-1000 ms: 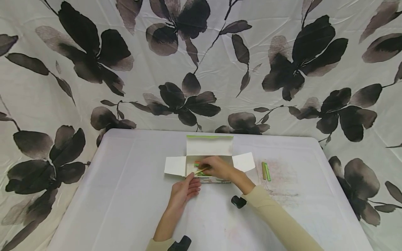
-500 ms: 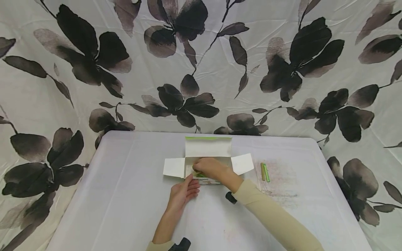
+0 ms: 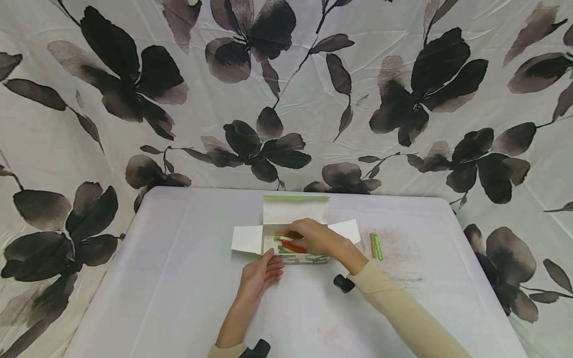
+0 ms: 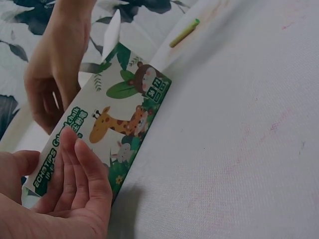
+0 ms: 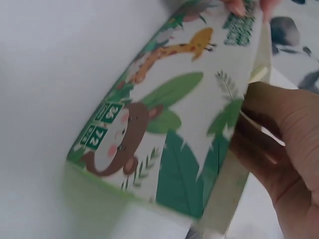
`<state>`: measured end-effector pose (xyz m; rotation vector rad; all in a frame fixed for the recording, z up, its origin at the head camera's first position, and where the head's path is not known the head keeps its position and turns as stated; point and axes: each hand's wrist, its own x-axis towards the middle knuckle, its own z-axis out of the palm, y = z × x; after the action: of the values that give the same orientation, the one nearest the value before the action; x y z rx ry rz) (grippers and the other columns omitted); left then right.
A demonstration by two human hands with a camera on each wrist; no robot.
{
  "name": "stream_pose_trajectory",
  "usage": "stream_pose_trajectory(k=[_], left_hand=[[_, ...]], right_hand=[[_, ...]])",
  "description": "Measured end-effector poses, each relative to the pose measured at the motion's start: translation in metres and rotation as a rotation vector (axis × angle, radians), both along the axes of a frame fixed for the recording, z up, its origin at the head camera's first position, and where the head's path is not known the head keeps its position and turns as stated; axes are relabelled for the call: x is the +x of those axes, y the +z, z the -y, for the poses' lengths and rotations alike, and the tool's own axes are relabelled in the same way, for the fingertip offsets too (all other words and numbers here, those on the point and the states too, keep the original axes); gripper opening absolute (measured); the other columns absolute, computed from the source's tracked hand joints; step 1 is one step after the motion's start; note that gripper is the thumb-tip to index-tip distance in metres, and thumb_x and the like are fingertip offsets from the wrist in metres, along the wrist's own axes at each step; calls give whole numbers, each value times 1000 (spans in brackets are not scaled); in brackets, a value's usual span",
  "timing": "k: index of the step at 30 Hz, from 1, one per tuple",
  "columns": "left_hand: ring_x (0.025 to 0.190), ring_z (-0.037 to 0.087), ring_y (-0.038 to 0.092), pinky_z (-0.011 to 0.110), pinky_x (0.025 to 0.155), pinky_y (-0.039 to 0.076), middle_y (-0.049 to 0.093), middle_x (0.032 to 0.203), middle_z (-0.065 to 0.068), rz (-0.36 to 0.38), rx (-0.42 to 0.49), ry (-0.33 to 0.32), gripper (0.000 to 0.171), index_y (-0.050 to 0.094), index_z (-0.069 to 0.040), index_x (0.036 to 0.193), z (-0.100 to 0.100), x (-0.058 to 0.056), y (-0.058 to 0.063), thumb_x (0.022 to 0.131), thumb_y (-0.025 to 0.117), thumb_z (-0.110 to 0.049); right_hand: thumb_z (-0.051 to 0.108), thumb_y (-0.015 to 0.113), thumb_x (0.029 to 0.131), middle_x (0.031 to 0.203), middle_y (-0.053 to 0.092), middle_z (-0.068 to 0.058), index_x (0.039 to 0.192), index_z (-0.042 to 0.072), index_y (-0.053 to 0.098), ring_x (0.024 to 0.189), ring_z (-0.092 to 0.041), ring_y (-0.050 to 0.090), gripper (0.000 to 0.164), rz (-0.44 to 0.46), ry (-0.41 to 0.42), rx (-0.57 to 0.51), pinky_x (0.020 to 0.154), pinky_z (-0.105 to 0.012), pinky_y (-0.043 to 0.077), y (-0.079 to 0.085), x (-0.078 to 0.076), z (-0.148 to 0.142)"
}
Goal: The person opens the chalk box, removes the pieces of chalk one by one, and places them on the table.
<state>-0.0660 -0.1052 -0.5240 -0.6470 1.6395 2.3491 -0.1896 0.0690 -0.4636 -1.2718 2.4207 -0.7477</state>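
Note:
An open white cardboard chalk box with printed animals stands on the table, chalk sticks in orange and green wrappers lying inside. My left hand holds its front wall near the left corner, thumb at the rim and fingers across the printed face. Over the opening, my right hand has its fingers curled down into the box. A pale, green-ended chalk stick juts left from its fingertips. In the right wrist view, the pale stick shows beside the fingertips; the palm side is mostly hidden.
Two chalk sticks, one brownish and one green, lie right of the box on the white tablecloth. Side flaps and a back lid stand spread out. Chalk smudges mark the cloth; a floral curtain hangs behind.
The right hand reached left and deeper into the box, then drew back right and up, uncovering the orange and green sticks. The left hand stayed at the box corner.

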Motion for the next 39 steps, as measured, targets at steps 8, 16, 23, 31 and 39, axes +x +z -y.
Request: stream_pose_trajectory(k=[8, 16, 23, 31, 39], left_hand=[[78, 12, 69, 22, 72, 58, 73, 94, 8, 15, -10, 18, 58, 65, 12, 116, 0, 0, -4, 100, 67, -44], [80, 12, 68, 23, 73, 59, 73, 96, 8, 17, -23, 14, 60, 66, 10, 116, 0, 0, -5, 98, 69, -47], [79, 12, 68, 23, 73, 59, 72, 94, 8, 17, -15, 17, 56, 65, 10, 116, 0, -1, -4, 100, 67, -43], [79, 12, 69, 22, 72, 58, 72, 95, 8, 10, -24, 7, 56, 65, 10, 116, 0, -2, -4, 100, 67, -44], [79, 11, 69, 22, 72, 58, 72, 94, 8, 15, -25, 3, 55, 64, 9, 116, 0, -2, -3, 100, 67, -43]], right_hand=[[0, 73, 94, 105, 74, -9, 114, -1, 71, 95, -18, 70, 20, 118, -101, -215, 86, -28, 59, 0, -6, -28], [7, 78, 92, 101, 73, -6, 111, 3, 73, 94, -18, 70, 20, 178, -248, -326, 87, -37, 60, 8, -6, -53], [11, 81, 90, 103, 73, -6, 115, 4, 73, 95, -20, 70, 27, 246, -332, -395, 87, -37, 59, 17, -6, -77], [13, 79, 93, 110, 72, -12, 122, 2, 70, 101, -22, 69, 32, 365, -444, -469, 83, -28, 59, 21, -7, -106], [16, 77, 95, 114, 72, -14, 128, -1, 65, 100, -15, 72, 39, 428, -540, -499, 88, -28, 59, 23, -5, -132]])
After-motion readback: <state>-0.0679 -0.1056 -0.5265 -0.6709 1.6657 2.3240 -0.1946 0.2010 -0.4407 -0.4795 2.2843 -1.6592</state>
